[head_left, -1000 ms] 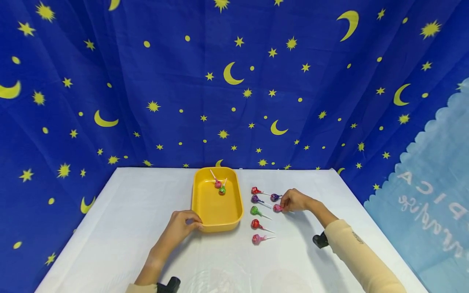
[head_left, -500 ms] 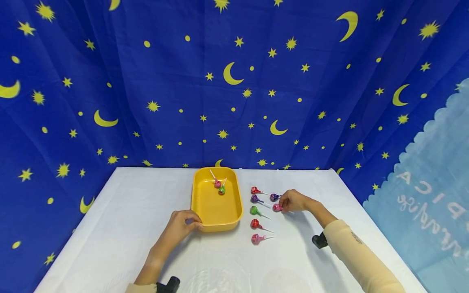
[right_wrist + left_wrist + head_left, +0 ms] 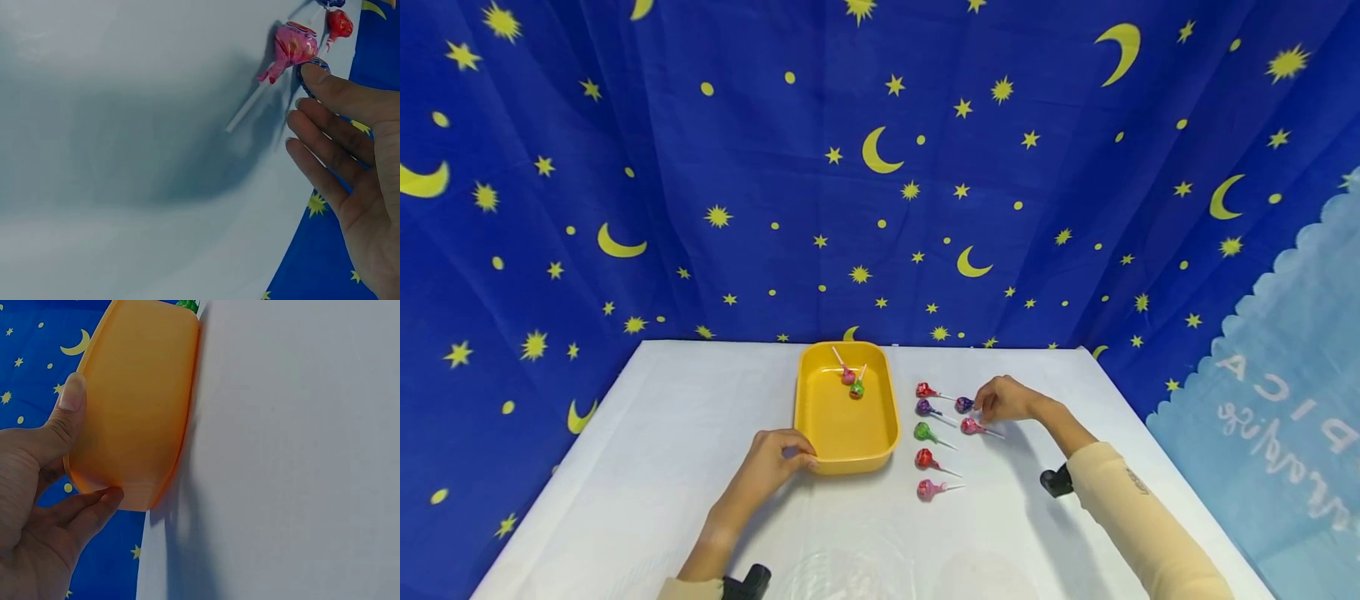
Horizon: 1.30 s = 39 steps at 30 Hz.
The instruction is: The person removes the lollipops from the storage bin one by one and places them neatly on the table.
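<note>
My left hand [image 3: 772,458] grips the near left corner of a yellow plastic tray [image 3: 847,463]; in the left wrist view the thumb lies at its rim and fingertips touch its outer wall. A pink lollipop [image 3: 848,377] and a green lollipop [image 3: 857,389] lie inside at the far end. On the right, my right hand [image 3: 1009,398] hovers by a dark blue lollipop [image 3: 964,405], its fingers loosely bent with nothing seen between them. The thumb partly covers that candy in the right wrist view. Just nearer lies a pink lollipop [image 3: 295,47], apart from the fingers.
A column of lollipops lies right of the tray: red [image 3: 926,389], purple [image 3: 924,407], green [image 3: 922,432], red [image 3: 926,459] and pink [image 3: 928,490]. The white table [image 3: 700,392] ends at a blue star-patterned curtain [image 3: 760,167].
My right hand has let go of the nearer pink lollipop and shifted slightly away, toward the dark blue one. The left hand still holds the tray in place.
</note>
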Each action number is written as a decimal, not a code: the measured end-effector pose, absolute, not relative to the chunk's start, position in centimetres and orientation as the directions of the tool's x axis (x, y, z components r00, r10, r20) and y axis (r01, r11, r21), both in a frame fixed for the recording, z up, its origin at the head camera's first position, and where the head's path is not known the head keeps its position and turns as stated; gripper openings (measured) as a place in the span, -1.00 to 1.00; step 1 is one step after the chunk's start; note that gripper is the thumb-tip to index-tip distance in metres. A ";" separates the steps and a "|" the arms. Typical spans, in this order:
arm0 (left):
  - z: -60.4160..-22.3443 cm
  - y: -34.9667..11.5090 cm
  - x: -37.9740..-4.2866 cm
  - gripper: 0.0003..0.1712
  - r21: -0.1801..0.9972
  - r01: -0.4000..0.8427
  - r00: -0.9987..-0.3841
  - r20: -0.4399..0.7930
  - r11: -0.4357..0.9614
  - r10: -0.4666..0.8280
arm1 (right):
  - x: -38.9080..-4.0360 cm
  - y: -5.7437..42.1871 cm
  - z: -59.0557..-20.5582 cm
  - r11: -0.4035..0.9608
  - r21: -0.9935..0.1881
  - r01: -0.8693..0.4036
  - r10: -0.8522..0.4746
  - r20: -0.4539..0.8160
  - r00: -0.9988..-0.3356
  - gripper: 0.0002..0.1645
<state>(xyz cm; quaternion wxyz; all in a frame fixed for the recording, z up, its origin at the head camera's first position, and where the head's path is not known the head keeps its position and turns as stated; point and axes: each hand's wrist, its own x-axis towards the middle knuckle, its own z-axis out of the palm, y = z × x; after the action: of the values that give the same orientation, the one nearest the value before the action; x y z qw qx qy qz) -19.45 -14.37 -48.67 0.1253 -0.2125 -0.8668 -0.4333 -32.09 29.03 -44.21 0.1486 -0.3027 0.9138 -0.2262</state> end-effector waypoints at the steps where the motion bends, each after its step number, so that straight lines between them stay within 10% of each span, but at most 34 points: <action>1: -48.7 -14.4 -19.5 -0.92 0.699 0.475 -0.879 0.399 0.534 0.261 | -32.1 29.0 -44.1 0.715 -0.510 -0.477 -0.617 -0.140 -0.775 -0.79; 39: -48.6 -14.5 -19.5 -0.90 0.714 0.463 -0.886 0.369 0.524 0.280 | -34.1 21.4 -40.5 0.679 -0.491 -0.546 -0.675 -0.125 -0.727 -0.72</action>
<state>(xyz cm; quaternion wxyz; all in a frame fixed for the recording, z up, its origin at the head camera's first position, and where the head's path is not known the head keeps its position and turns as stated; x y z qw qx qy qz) -19.51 -14.52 -48.59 0.1047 -0.2145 -0.8667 -0.4380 -34.05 21.43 -40.52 0.1497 -0.3375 0.9039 -0.2158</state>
